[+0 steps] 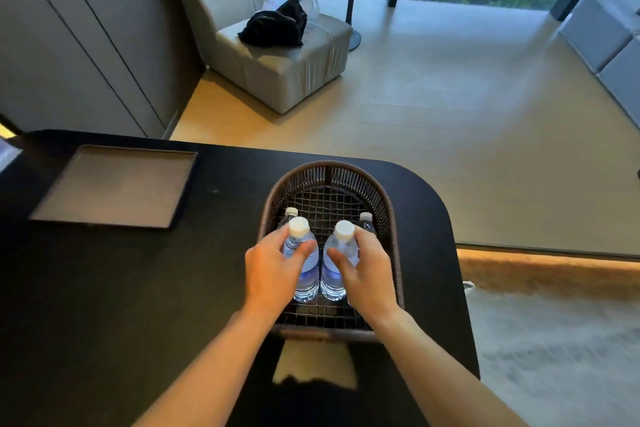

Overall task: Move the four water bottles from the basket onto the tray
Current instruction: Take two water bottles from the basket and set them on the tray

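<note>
Reaching into the basket [391, 218] with both arms at once, the person has the left hand [270, 274] curled round the shoulder of the near-left bottle [306, 270], thumb showing across the front, while the right hand [369, 274] wraps the near-right bottle [334, 274] the same way, just under the cap. Count them: four bottles, all in the basket, two at the front in the hands and two behind, the far-left bottle [290, 213] and the far-right bottle [366, 218] showing little more than their white caps. They look full, so expect some weight in each; thin clear plastic will give a bit under a squeeze, and the smooth wall could slip, which makes that hold high on the shoulder, below the cap, a sensible one. Whether either bottle has left the basket floor, I cannot tell. One tray [114, 185], bare, lies on the dark surface [173, 288] at about ten o'clock from the basket, well apart, so it looks like a carry across to the left.
</note>
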